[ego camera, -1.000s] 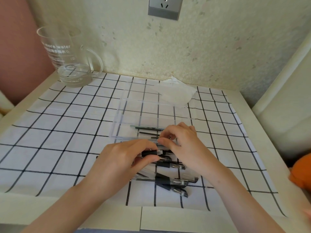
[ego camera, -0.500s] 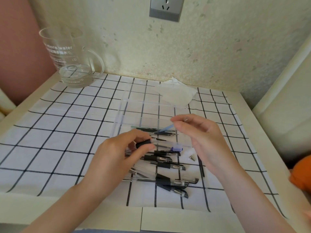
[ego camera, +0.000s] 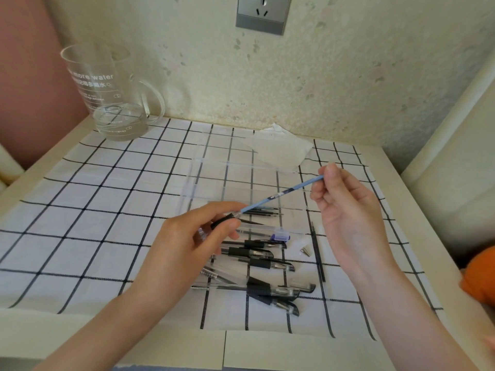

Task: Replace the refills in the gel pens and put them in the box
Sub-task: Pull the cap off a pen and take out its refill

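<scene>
Your left hand (ego camera: 187, 250) grips a pen barrel (ego camera: 221, 223) by its black sleeve, and your right hand (ego camera: 351, 218) pinches the far end of a blue refill (ego camera: 281, 195) whose near end sits in the barrel's mouth. Both hang over the clear box (ego camera: 241, 166); black pens (ego camera: 267, 263) lie heaped on the checked cloth (ego camera: 93, 210) just below

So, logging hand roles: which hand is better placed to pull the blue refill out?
Probably right: the right hand pinches the blue refill at its far end; the left hand grips the barrel.
</scene>
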A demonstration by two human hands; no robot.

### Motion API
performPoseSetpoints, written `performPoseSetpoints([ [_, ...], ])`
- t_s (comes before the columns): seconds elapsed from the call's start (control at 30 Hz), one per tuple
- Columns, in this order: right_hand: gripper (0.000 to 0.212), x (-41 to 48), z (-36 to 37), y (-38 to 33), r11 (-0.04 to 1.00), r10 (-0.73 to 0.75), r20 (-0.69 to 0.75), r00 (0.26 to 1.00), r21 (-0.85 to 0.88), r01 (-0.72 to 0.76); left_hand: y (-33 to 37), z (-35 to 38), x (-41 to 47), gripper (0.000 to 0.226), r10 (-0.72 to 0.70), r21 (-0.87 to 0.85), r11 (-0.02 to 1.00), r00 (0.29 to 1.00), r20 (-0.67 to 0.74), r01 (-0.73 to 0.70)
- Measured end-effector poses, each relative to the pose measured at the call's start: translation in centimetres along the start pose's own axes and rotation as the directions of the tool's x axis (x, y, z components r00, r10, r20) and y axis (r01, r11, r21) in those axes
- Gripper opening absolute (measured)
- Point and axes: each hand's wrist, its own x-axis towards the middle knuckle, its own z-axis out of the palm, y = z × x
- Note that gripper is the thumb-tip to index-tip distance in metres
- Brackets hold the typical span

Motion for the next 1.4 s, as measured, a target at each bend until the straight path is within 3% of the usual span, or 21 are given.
performPoseSetpoints([
  [0.3, 0.010, 0.0, -0.3, 0.1, 0.998, 0.049, -0.035, 0.998, -0.027, -0.049, 0.1, -0.1, 0.1, 0.024, 0.013, -0.019, 1.000, 1.000, 0.007, -0.013],
  [0.43, 0.022, 0.0, -0.4, 0.1, 0.996, 0.064, -0.047, 0.997, -0.065, -0.067, 0.2, 0.0, 0.0, 0.023, 0.003, -0.009, 1.000, 1.000, 0.014, -0.003],
  [0.53, 0.025, 0.0, -0.3, -0.2, 0.996, 0.088, 0.017, 0.996, -0.026, -0.087, 0.4, 0.0, -0.1, 0.024, -0.017, -0.012, 1.000, 1.000, 0.015, 0.017],
  [0.63, 0.015, -0.6, 0.3, -0.2, 0.972, 0.148, 0.187, 0.971, -0.207, -0.108, 0.5, 0.2, -0.2, 0.025, -0.025, -0.032, 0.999, 1.000, 0.015, 0.025],
  [0.73, 0.019, -1.3, 0.8, 0.1, 0.878, 0.262, 0.367, 0.893, -0.474, -0.063, 0.6, 0.4, -0.2, 0.023, -0.025, -0.061, 0.998, 0.999, 0.033, 0.027],
  [0.8, 0.031, -1.4, 0.7, -0.1, 0.815, 0.314, 0.403, 0.859, -0.579, -0.027, 0.6, 0.4, -0.2, 0.020, -0.016, -0.048, 0.999, 0.999, 0.040, 0.018],
  [0.87, 0.033, -1.2, 0.2, -0.8, 0.742, 0.307, 0.374, 0.875, -0.670, 0.026, 0.6, 0.3, -0.2, 0.019, -0.011, -0.046, 0.999, 0.999, 0.037, 0.013],
  [0.93, 0.019, -0.8, -0.7, -1.6, 0.664, 0.263, 0.335, 0.905, -0.743, 0.082, 0.5, 0.2, -0.3, 0.019, -0.012, -0.045, 0.999, 0.999, 0.033, 0.013],
  [1.0, 0.006, -0.4, -1.8, -2.3, 0.522, 0.267, 0.300, 0.916, -0.844, 0.124, 0.4, 0.2, -0.3, 0.019, -0.014, -0.043, 0.999, 0.999, 0.035, 0.016],
  [1.1, 0.007, -0.3, -3.3, -2.2, 0.267, 0.329, 0.169, 0.929, -0.960, 0.080, 0.4, 0.2, -0.3, 0.017, -0.007, -0.023, 1.000, 0.999, 0.046, 0.008],
  [1.17, 0.011, -0.3, -3.8, -1.9, 0.176, 0.345, 0.108, 0.932, -0.983, 0.049, 0.5, 0.3, -0.3, 0.016, -0.001, -0.003, 1.000, 0.999, 0.053, 0.001],
  [1.4, 0.017, -0.3, -3.8, -0.5, 0.085, 0.313, 0.091, 0.945, -0.994, 0.068, 0.3, 0.5, -0.4, 0.015, 0.011, 0.043, 0.999, 0.998, 0.065, -0.014],
])
